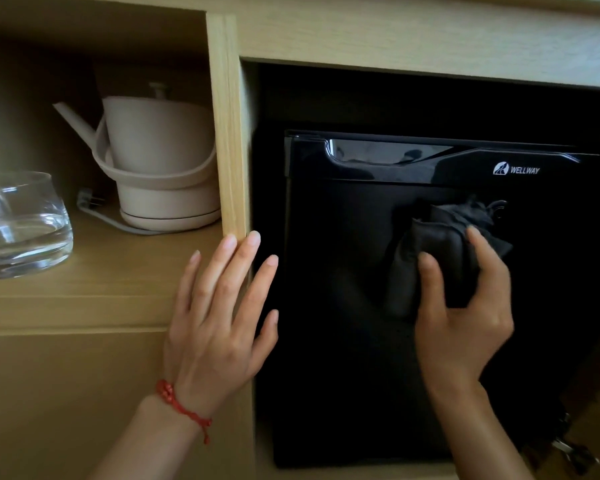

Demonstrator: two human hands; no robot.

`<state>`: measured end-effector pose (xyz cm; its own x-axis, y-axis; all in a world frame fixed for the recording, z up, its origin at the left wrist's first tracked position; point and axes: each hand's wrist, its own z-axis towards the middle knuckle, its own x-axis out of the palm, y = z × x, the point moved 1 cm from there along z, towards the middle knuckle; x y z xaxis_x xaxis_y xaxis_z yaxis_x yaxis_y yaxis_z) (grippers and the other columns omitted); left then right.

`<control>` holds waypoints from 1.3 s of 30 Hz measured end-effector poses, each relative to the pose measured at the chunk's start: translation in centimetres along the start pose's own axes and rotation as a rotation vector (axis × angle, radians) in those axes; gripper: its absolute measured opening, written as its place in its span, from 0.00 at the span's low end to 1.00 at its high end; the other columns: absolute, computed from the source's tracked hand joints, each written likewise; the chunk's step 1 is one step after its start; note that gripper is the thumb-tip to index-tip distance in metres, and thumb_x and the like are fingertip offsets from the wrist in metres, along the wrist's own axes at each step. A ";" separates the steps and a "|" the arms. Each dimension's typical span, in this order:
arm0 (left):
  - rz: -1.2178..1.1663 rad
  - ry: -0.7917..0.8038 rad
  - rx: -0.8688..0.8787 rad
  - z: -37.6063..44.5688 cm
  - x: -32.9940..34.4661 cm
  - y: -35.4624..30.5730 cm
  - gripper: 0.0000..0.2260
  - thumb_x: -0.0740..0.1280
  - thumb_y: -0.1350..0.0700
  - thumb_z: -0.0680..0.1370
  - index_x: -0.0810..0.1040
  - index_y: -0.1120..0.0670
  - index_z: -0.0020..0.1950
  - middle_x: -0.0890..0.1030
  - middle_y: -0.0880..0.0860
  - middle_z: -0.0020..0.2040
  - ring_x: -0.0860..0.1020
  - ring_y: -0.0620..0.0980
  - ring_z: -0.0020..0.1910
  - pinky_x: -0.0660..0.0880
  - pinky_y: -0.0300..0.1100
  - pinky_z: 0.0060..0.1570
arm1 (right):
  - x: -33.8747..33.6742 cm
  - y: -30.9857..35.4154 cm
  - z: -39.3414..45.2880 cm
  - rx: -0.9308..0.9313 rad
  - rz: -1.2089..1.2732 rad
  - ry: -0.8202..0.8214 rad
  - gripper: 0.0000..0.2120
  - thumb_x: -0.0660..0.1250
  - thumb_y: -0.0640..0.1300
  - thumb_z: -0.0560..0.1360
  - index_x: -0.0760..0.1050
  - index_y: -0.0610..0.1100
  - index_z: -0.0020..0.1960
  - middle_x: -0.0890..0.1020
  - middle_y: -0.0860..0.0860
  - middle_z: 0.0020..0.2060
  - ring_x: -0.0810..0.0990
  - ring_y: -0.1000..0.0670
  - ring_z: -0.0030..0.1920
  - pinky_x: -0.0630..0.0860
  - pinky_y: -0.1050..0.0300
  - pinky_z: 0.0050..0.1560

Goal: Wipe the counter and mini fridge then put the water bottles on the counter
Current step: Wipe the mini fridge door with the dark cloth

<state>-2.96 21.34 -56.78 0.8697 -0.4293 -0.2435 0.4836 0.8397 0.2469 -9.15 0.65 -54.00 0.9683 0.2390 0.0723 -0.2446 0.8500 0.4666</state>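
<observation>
A black mini fridge [343, 341] with a glossy top band sits closed inside a wooden cabinet recess. My right hand [465, 306] grips a bunched dark cloth [430, 244] and presses it against the upper middle of the fridge door. My left hand [219, 313] lies flat with fingers spread on the wooden cabinet front and the upright divider [227, 133], just left of the fridge. A red string bracelet is on that wrist. The counter top edge [430, 32] runs above the recess. No water bottles are in view.
In the open shelf on the left stand a beige electric kettle [160, 161] on its base, with its cord and plug, and a clear glass bowl [21, 223] at the far left. A metal fitting [568, 448] shows at the fridge's lower right.
</observation>
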 end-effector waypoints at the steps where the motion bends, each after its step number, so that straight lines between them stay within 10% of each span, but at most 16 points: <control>1: 0.007 0.002 0.003 0.0 0.0 0.0 0.22 0.61 0.52 0.76 0.68 0.56 0.69 0.63 0.57 0.71 0.61 0.55 0.72 0.60 0.54 0.69 | -0.1 -0.4 -0.2 0.027 0.014 -0.020 0.20 0.66 0.43 0.74 0.71 0.32 0.60 0.78 0.38 0.49 0.73 0.54 0.52 0.62 0.77 0.57; 7: 0.002 0.003 0.006 0.1 0.0 0.1 0.21 0.60 0.52 0.77 0.68 0.56 0.68 0.64 0.57 0.71 0.61 0.56 0.71 0.60 0.55 0.69 | 2.6 3.3 -0.9 0.012 0.154 -0.035 0.19 0.66 0.42 0.74 0.71 0.33 0.61 0.75 0.46 0.48 0.74 0.51 0.50 0.65 0.75 0.56; 13: -0.038 0.038 0.013 0.2 -0.5 0.1 0.20 0.58 0.53 0.77 0.68 0.59 0.68 0.62 0.58 0.72 0.61 0.57 0.71 0.59 0.56 0.69 | 4.5 7.2 0.0 -0.240 0.021 0.121 0.18 0.66 0.47 0.75 0.73 0.42 0.62 0.77 0.40 0.40 0.78 0.44 0.32 0.78 0.50 0.26; 21: -0.022 0.045 -0.031 0.6 -1.1 -1.2 0.20 0.59 0.52 0.77 0.69 0.59 0.67 0.64 0.60 0.70 0.63 0.59 0.70 0.56 0.56 0.70 | 1.3 2.8 1.7 -0.174 -0.030 0.118 0.19 0.65 0.46 0.74 0.74 0.38 0.62 0.77 0.36 0.42 0.80 0.39 0.37 0.80 0.48 0.33; 31: -0.174 0.128 0.025 2.8 0.4 -5.5 0.22 0.60 0.54 0.77 0.65 0.59 0.70 0.65 0.62 0.71 0.59 0.58 0.72 0.58 0.55 0.71 | -2.8 -5.1 2.2 0.147 0.010 -0.090 0.20 0.66 0.40 0.75 0.69 0.33 0.63 0.76 0.35 0.53 0.71 0.55 0.56 0.63 0.76 0.58; 39: -0.108 0.233 -0.017 3.1 1.7 -7.9 0.25 0.57 0.52 0.77 0.60 0.61 0.72 0.59 0.62 0.73 0.54 0.58 0.74 0.53 0.54 0.72 | -1.9 -4.0 -0.3 -0.308 -0.142 0.192 0.18 0.63 0.48 0.75 0.66 0.44 0.62 0.78 0.38 0.41 0.80 0.43 0.37 0.79 0.54 0.33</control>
<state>-5.01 12.93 -56.24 0.7658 -0.4303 -0.4780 0.5693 0.7993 0.1924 -10.00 -3.09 -56.24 0.9737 0.1679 -0.1538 -0.1411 0.9751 0.1711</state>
